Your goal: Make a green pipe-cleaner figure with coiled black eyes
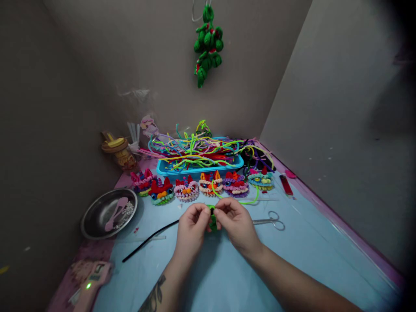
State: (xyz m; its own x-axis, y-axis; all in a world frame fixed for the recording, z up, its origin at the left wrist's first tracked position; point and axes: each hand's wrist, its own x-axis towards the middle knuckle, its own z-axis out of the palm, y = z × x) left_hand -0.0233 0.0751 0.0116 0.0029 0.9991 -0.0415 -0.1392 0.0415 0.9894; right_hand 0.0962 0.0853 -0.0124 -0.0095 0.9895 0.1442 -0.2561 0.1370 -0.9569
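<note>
My left hand [194, 223] and my right hand [236, 223] meet at the middle of the table, thumbs and fingertips pinched. Between them is a small green piece of fuzzy stems [212, 226] with a dark part at its top, mostly hidden by my fingers. A black pipe cleaner [151, 238] runs out to the left from behind my left hand. From near my right hand a bright green pipe cleaner [258, 195] loops up and round. Scissors [271, 221] lie just right of my right hand, their blades partly behind it.
Several colourful fuzzy animal heads [186, 189] line up in front of a blue tray [201, 172] heaped with pipe cleaners. A metal bowl [94, 212] with white beads stands left, a pink glue gun [94, 281] nearer me. Green ornaments [208, 41] hang above.
</note>
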